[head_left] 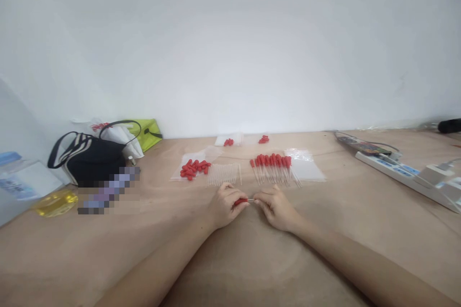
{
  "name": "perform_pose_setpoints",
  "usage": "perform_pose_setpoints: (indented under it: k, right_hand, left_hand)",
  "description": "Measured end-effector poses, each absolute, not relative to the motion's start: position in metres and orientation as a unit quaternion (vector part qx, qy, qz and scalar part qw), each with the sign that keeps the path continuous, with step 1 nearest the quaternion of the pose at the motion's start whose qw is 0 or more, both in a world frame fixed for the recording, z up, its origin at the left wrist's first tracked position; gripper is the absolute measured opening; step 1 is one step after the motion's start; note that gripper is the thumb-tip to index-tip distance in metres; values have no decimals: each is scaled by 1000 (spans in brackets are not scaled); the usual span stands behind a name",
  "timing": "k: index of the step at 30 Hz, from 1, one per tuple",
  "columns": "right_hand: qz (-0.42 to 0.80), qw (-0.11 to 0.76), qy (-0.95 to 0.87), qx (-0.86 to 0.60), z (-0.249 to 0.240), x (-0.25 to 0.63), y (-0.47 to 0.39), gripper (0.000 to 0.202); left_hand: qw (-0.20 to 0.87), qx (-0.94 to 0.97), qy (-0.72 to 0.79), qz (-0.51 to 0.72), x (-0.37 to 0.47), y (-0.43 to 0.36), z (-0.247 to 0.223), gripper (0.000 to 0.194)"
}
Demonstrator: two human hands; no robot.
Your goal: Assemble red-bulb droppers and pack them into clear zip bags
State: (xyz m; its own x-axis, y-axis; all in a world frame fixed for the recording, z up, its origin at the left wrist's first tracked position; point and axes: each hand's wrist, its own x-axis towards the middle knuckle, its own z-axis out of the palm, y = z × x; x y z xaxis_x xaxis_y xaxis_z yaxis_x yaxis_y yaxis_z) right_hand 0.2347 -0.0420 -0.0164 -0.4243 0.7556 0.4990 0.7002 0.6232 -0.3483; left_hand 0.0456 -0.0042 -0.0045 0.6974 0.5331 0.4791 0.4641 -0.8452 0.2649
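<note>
Near the middle of the table, my left hand (227, 205) pinches a red rubber bulb (240, 201). My right hand (274, 207) is closed on a thin clear tube (251, 200), whose left end meets the bulb. Behind my left hand lies a row of clear tubes (223, 174), with a pile of loose red bulbs (194, 168) to its left on a plastic sheet. Behind my right hand, several tubes with red bulbs on their far ends (272, 165) lie side by side.
Small red bulb groups (228, 142) (264, 139) lie farther back. Plastic bags (308, 167) sit right of the bulbed tubes. A power strip (406, 177) and phone (367, 146) are at right. At left are a black bag (95, 158), green bag (149, 134) and yellow-liquid bottle (57, 202).
</note>
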Motion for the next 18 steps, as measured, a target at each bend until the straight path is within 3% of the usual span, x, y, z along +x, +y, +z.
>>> perform_pose_setpoints:
  k: [6,10,13,18]
  right_hand:
    - [-33,259,-859,-441,-5,230,-42,21]
    - [1,268,-796,-543,4,236,-27,19]
    - [65,283,-706,-646,6,237,-4,21]
    - [38,257,-624,-737,2,224,30,21]
  left_hand:
    - [25,915,304,266,35,3,13,16]
    - [-49,855,430,287,14,16,18,42]
    - [-90,754,586,284,-11,31,16,32]
    - [-92,649,709,259,-46,50,7,24]
